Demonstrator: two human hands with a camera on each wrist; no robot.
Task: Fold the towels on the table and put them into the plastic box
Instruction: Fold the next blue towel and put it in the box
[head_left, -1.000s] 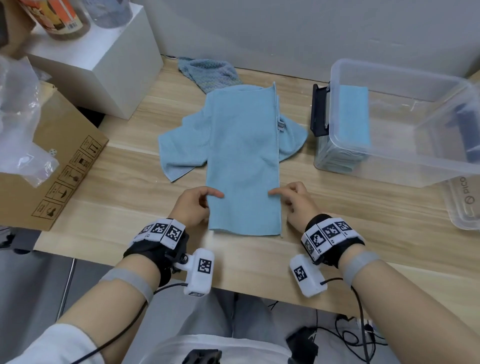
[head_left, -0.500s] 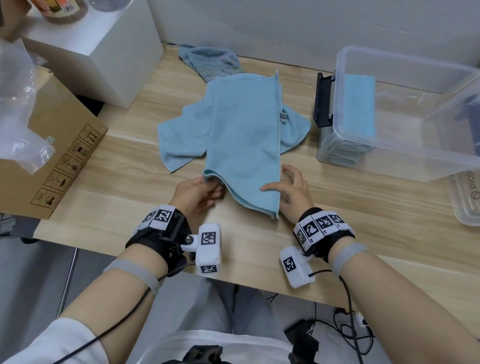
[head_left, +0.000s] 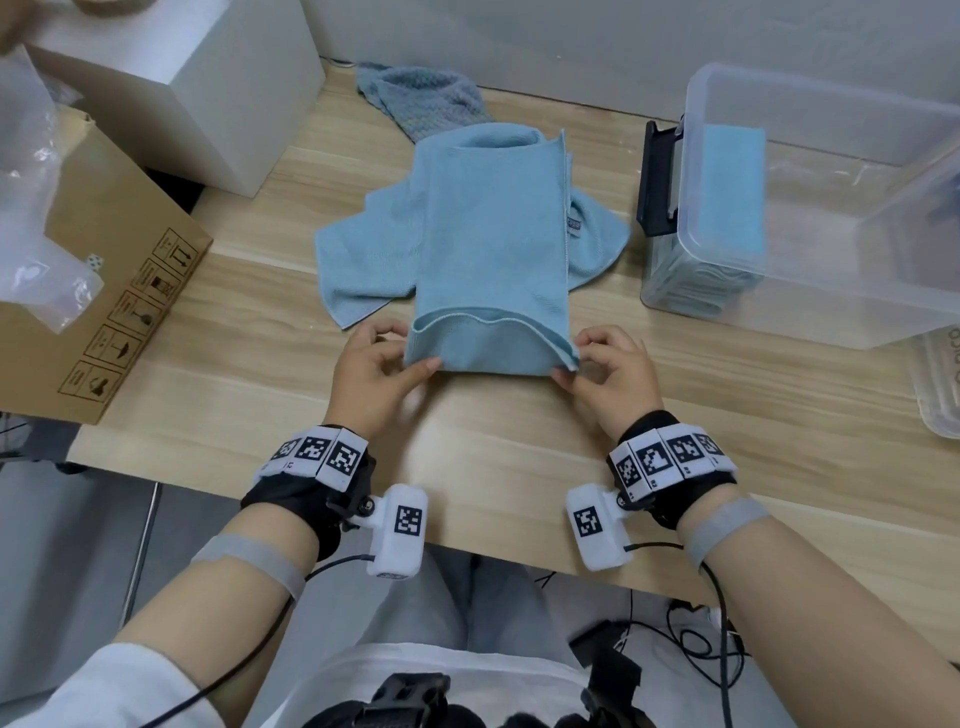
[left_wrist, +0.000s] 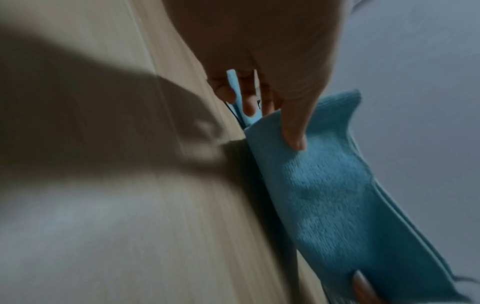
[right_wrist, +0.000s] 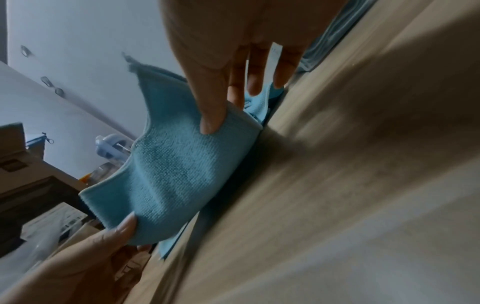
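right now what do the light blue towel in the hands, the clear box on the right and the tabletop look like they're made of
Light blue towel: soft knit cloth, probably microfibre; fine ribbed pile, stitched hem, and it sags between the left hand and right hand.

Clear box: translucent, slightly frosted plastic; folded towels show through its wall.

Tabletop: pale wood grain with a smooth matte sheen, possibly laminate rather than solid wood.
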